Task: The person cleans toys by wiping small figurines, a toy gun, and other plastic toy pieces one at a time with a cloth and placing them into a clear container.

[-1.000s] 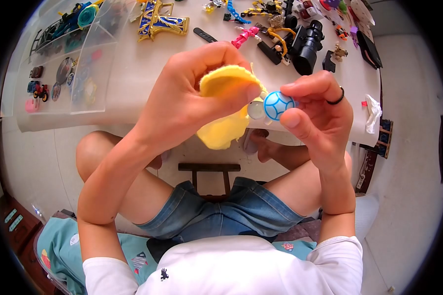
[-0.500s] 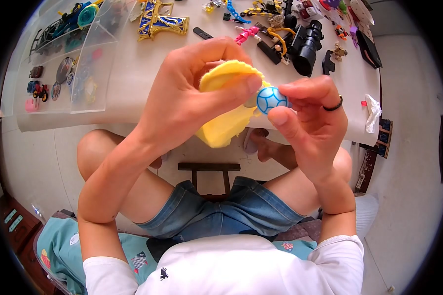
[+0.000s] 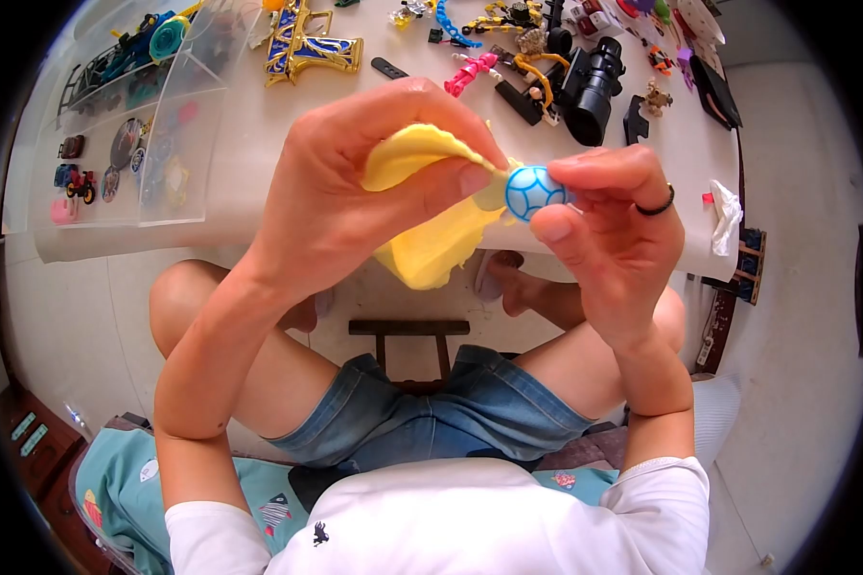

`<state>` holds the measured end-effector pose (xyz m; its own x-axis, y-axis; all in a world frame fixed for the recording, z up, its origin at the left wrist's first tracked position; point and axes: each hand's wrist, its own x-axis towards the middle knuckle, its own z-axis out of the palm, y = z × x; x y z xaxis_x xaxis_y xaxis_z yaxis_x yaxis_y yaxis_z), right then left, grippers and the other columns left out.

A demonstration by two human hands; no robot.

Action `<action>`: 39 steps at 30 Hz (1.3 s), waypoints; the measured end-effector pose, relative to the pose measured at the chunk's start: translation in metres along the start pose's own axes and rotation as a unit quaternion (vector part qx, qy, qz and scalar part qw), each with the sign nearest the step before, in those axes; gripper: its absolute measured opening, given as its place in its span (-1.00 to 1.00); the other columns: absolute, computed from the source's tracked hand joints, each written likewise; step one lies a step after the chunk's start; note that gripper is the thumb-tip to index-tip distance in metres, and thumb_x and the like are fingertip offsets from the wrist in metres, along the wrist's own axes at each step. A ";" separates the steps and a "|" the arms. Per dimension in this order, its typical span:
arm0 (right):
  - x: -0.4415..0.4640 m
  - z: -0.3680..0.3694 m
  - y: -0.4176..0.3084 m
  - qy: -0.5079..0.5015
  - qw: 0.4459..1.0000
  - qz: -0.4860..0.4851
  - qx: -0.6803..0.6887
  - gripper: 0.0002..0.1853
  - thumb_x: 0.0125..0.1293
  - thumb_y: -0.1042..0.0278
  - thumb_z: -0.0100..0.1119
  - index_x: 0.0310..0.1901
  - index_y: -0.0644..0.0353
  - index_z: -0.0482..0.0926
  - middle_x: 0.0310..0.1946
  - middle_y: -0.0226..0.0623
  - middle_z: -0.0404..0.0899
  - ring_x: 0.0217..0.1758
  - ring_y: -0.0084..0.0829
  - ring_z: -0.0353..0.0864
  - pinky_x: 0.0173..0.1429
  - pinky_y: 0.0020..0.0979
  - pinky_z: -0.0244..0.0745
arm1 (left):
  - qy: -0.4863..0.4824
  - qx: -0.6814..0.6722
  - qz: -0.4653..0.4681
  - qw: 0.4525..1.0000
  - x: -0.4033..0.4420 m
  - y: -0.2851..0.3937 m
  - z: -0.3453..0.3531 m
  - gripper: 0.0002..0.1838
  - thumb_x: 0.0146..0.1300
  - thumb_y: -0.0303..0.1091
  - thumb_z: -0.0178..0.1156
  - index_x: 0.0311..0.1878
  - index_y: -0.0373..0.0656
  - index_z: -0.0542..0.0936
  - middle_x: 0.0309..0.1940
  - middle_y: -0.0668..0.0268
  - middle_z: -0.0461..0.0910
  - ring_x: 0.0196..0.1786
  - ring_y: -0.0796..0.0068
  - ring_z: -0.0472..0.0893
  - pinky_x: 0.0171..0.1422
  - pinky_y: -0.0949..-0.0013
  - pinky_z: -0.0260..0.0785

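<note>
My left hand [image 3: 384, 172] pinches a soft yellow sheet [image 3: 430, 247] with ragged edges, which looks like putty or a thin cloth; I cannot tell which. The sheet folds over the thumb and hangs below the fingers. Between the thumb and index finger of my right hand [image 3: 614, 216] is a small white ball with a blue line pattern [image 3: 533, 195]. Its left side meets the yellow material at the left fingertips. Both hands are raised over the front edge of the table, and my right hand wears a dark ring.
A clear divided box [image 3: 168, 172] holding small toys stands on the table's left. Behind my hands lie a blue and gold toy piece [image 3: 307, 50], a pink figure [image 3: 470, 73] and a black scope-like toy [image 3: 594, 91]. White crumpled plastic [image 3: 726, 217] lies at the right edge.
My left fingers have shifted slightly left, and the upper fold of the yellow sheet has flattened and tipped left. The ball stays in my right hand, turned a little.
</note>
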<state>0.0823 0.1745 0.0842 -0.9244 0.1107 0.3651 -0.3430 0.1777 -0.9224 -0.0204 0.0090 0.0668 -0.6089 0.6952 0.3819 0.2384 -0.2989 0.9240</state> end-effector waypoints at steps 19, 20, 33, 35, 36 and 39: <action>0.006 -0.004 -0.001 0.005 0.997 0.052 -0.050 -0.76 0.05 0.57 0.25 -0.22 0.33 0.47 -0.36 -0.34 0.52 -0.27 -0.61 0.51 -0.11 -0.59 0.41 | 0.019 0.001 0.075 0.997 -0.002 -0.006 0.000 -0.85 0.00 -0.55 0.21 -0.30 -0.25 0.55 -0.36 0.29 0.48 -0.28 0.54 0.46 -0.22 0.53 0.30; 0.006 -0.006 -0.001 0.017 0.997 0.060 -0.040 -0.77 0.04 0.57 0.25 -0.23 0.32 0.47 -0.36 -0.35 0.53 -0.28 -0.61 0.51 -0.12 -0.60 0.41 | 0.082 -0.057 0.031 0.995 -0.002 -0.003 0.002 -0.86 0.02 -0.52 0.21 -0.30 -0.25 0.55 -0.37 0.31 0.50 -0.30 0.56 0.49 -0.24 0.53 0.34; 0.020 -0.016 0.002 -0.163 0.930 0.246 0.218 -0.32 0.13 0.38 0.21 0.25 0.26 0.11 -0.39 -0.33 0.48 -0.41 -0.63 0.44 -0.24 -0.60 0.39 | 0.173 -0.216 -0.180 0.944 0.005 -0.002 0.002 -0.76 0.14 -0.21 0.20 -0.29 -0.17 0.47 -0.41 0.40 0.54 -0.38 0.70 0.52 -0.31 0.61 0.37; 0.019 -0.021 0.006 -0.194 0.915 0.299 0.192 -0.29 0.09 0.36 0.25 0.24 0.27 0.13 -0.38 -0.35 0.49 -0.39 -0.62 0.46 -0.28 -0.62 0.38 | 0.148 -0.210 -0.181 0.949 0.005 0.002 -0.002 -0.76 0.14 -0.20 0.19 -0.30 -0.17 0.46 -0.40 0.40 0.53 -0.37 0.71 0.52 -0.29 0.61 0.37; 0.018 -0.023 0.009 -0.208 0.905 0.325 0.178 -0.28 0.07 0.35 0.27 0.24 0.28 0.13 -0.38 -0.36 0.49 -0.38 -0.62 0.46 -0.31 -0.63 0.38 | 0.131 -0.199 -0.182 0.954 0.005 0.004 -0.003 -0.75 0.14 -0.20 0.19 -0.28 -0.18 0.47 -0.40 0.40 0.53 -0.36 0.70 0.52 -0.29 0.60 0.37; 0.017 -0.029 0.009 -0.220 0.897 0.347 0.163 -0.55 0.12 0.43 0.20 0.06 0.29 0.32 -0.38 -0.33 0.52 -0.42 -0.63 0.47 -0.28 -0.59 0.41 | 0.068 -0.159 -0.203 0.964 0.001 0.009 -0.008 -0.71 0.13 -0.21 0.21 -0.20 -0.21 0.48 -0.40 0.40 0.53 -0.34 0.70 0.51 -0.26 0.60 0.36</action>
<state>0.0681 0.2067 0.0859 -0.8865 -0.3248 -0.3295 0.3755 -0.0890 -0.9226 -0.0245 0.0018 0.0755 -0.7017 0.7116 -0.0363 -0.2721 -0.2205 0.9367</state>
